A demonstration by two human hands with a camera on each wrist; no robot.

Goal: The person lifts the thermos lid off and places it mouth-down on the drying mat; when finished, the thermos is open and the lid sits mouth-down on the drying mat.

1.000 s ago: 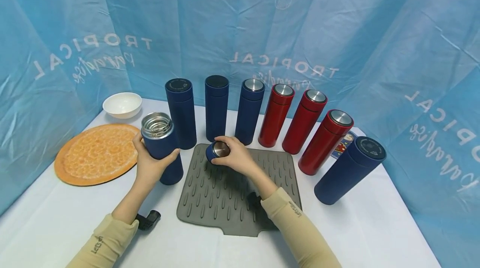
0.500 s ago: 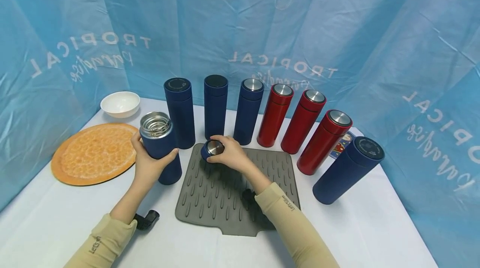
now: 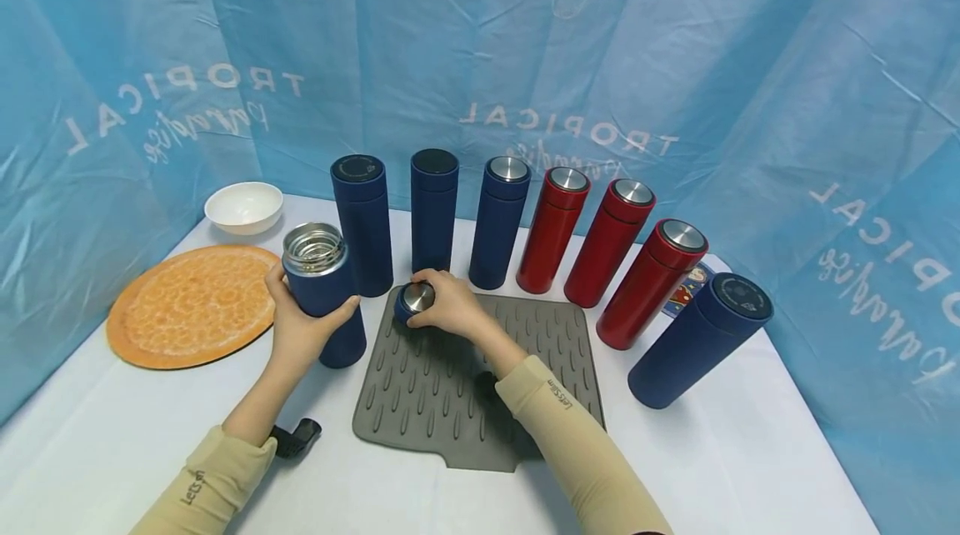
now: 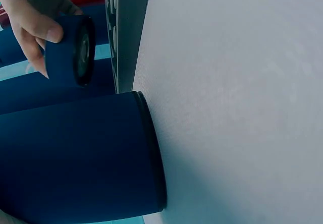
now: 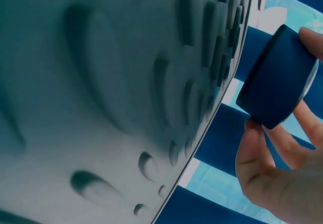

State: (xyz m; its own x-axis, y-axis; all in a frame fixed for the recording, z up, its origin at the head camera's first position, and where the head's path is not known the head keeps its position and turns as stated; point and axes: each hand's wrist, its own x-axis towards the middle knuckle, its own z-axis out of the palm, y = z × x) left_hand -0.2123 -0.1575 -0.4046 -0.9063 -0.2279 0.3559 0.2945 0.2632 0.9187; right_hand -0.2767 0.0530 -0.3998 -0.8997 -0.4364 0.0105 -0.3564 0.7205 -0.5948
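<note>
My left hand (image 3: 300, 327) grips an uncapped blue thermos (image 3: 324, 283) that stands upright on the white tablecloth, its steel mouth showing. In the left wrist view the thermos (image 4: 75, 158) fills the lower left, its base on the cloth. My right hand (image 3: 453, 306) pinches a blue lid (image 3: 413, 302) with a steel top, above the far left corner of a grey ridged mat (image 3: 450, 427). The right wrist view shows the lid (image 5: 280, 77) between thumb and fingers of the right hand (image 5: 277, 183), apart from the mat.
Blue thermoses (image 3: 433, 214) and red thermoses (image 3: 552, 231) stand in a row behind the mat. Another blue thermos (image 3: 697, 343) is at the right. On the left lie a round orange board (image 3: 191, 306) and a white bowl (image 3: 244, 208). A small printed card (image 3: 686, 289) shows behind a red thermos.
My right hand has moved left with the lid, toward the uncapped thermos. The left hand and its thermos have stayed in place.
</note>
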